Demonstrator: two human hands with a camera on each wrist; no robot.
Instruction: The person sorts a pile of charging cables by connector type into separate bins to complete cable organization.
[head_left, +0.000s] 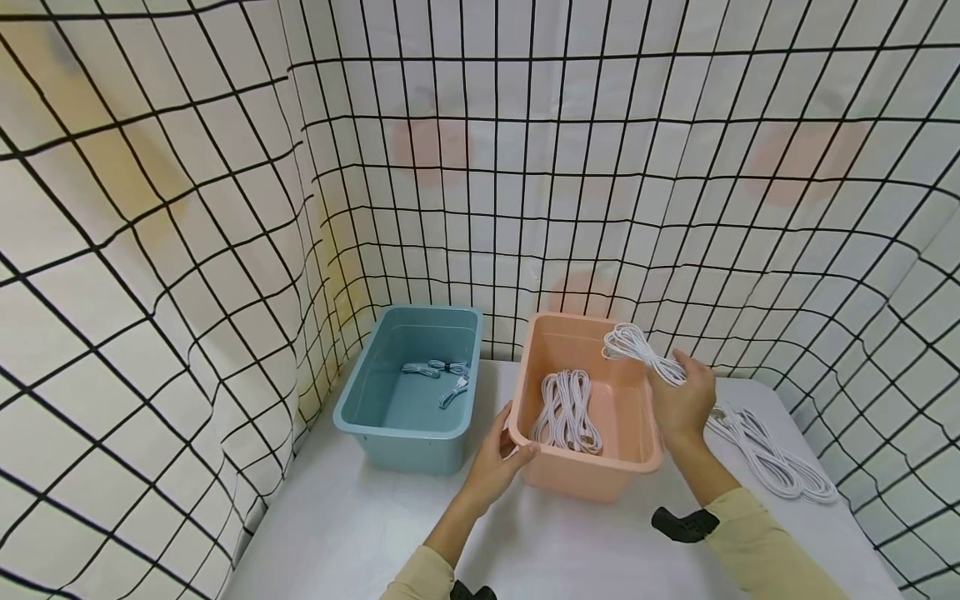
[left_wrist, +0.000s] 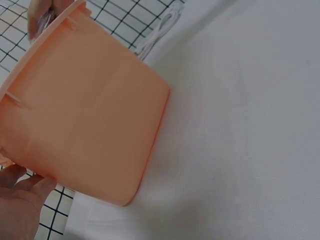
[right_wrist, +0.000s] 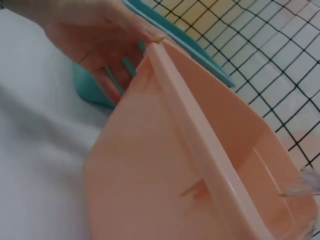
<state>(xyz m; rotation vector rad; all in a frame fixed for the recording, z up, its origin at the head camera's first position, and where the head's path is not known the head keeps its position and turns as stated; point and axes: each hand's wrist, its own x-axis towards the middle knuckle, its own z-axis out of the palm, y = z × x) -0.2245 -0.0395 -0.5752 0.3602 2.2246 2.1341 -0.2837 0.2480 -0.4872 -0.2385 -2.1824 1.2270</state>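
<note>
A peach plastic bin (head_left: 577, 475) stands on the table, with coiled white cables (head_left: 566, 408) lying in its left part. My left hand (head_left: 491, 467) grips its near left corner, thumb at the rim and fingers along the outer side wall; in the right wrist view the left hand (right_wrist: 100, 42) shows at that corner too. Above the bin's right side, my right hand (head_left: 684, 400) holds one end of a bundled white cable (head_left: 637, 346), whose looped end points left over the bin. The left wrist view shows the bin's outer wall (left_wrist: 95, 110).
To the left stands a blue bin (head_left: 412, 450) holding several small bundled cables (head_left: 453, 392). More coiled white cables (head_left: 780, 471) lie on the table right of the peach bin. Black wire mesh (head_left: 480, 167) encloses the back and sides of the white table (head_left: 315, 533).
</note>
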